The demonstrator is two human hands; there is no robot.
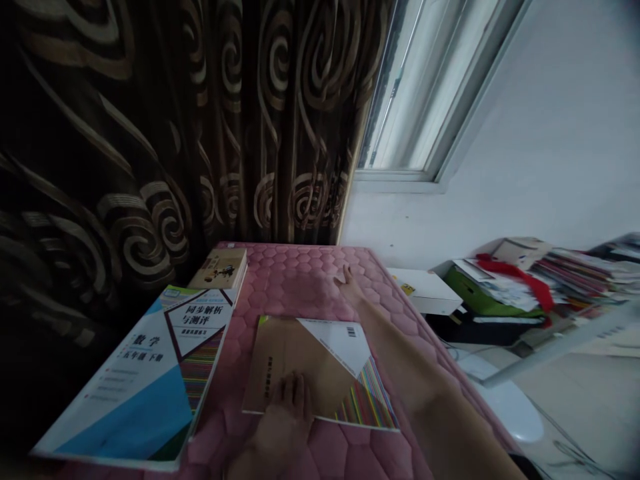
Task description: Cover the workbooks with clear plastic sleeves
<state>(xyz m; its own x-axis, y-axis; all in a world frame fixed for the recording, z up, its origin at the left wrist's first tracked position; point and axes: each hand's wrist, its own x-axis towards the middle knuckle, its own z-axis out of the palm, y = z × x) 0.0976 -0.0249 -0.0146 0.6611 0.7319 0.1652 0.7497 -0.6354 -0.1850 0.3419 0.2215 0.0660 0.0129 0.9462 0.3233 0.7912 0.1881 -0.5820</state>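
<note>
My left hand [283,417] lies with its fingers stretched out on the lower edge of a brown, white and striped workbook [313,357]. The workbook rests flat and closed on a pink quilted mattress [287,287]. Farther forward, my right hand [349,285] reaches out over the mattress beyond the workbook, its fingers apart and nothing in them. Left of the workbook is a larger white and blue math book [135,393]. Behind that sits a small thick brown book [219,268], partly covered by the math book.
Dark swirl-patterned curtains [240,120] hang along the left and back. A window [415,87] is in the wall above. Off the mattress's right edge are a white box [430,291], a green bag [480,300], a red cloth [520,280] and stacked papers [583,273].
</note>
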